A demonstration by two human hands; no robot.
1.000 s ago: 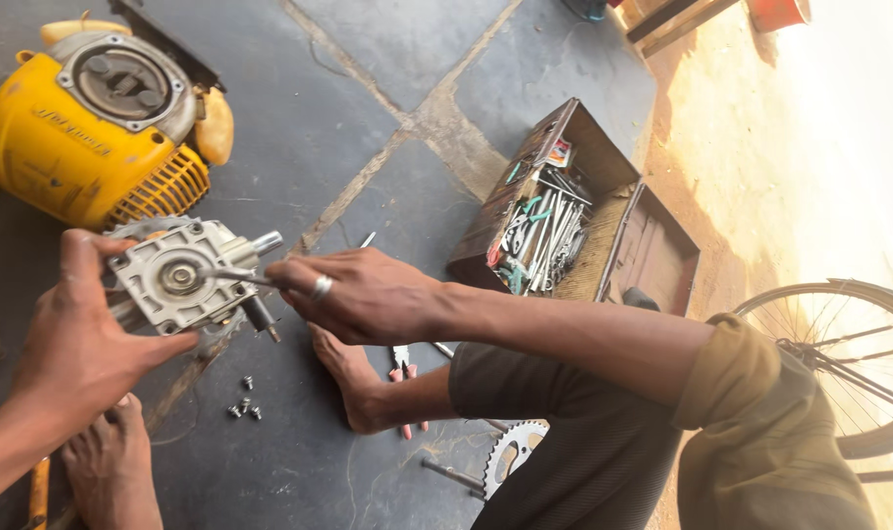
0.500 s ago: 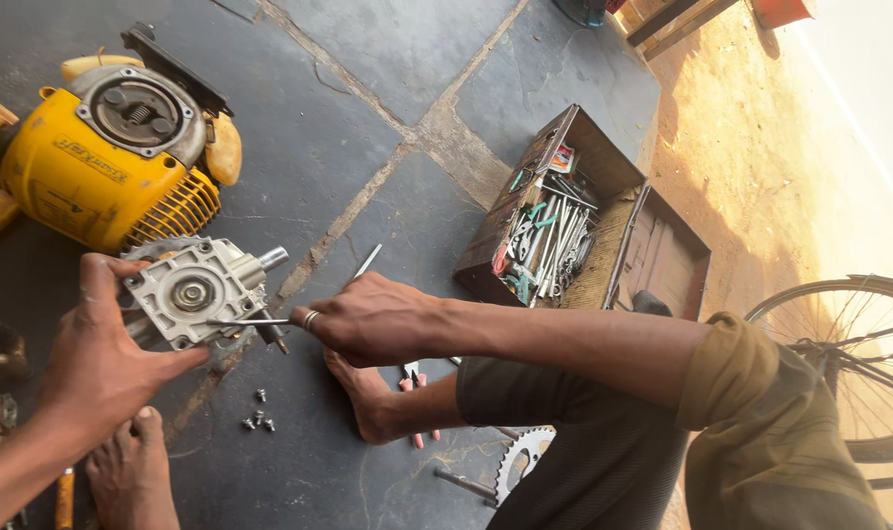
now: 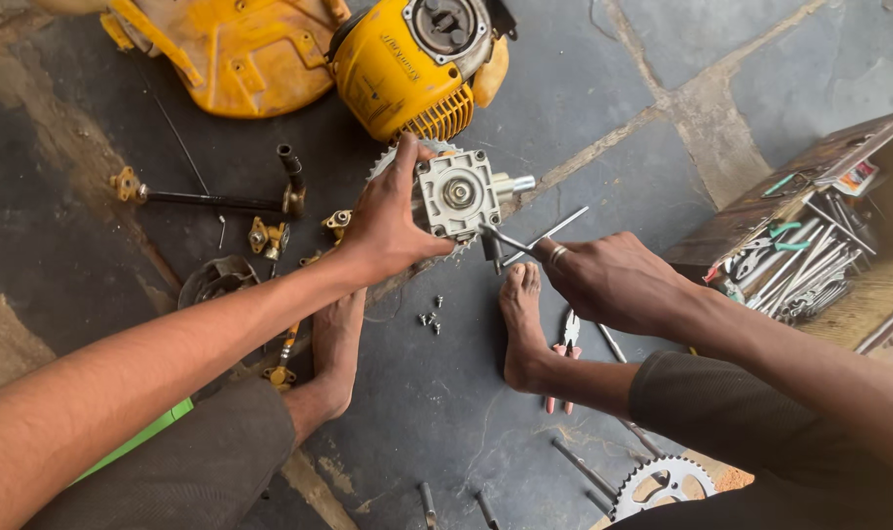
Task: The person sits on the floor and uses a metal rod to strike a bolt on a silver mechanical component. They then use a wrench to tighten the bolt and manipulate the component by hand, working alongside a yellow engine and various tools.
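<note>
Presently, we find the left hand [image 3: 392,226] clasped around a grey cast-metal gearbox housing [image 3: 456,196], held above the stone floor [image 3: 584,88] just near of the yellow engine [image 3: 412,54]. The right hand [image 3: 613,280] is closed on a slim steel driver [image 3: 510,241], its tip at the housing's lower right corner. In our judgement the tip could slip off the fastener and strike the left fingers, since the housing is steadied by one hand only. The small loose screws [image 3: 430,316] on the floor, between the bare feet, could be kicked astray. The housing is squarish, matte, with a round central boss.
</note>
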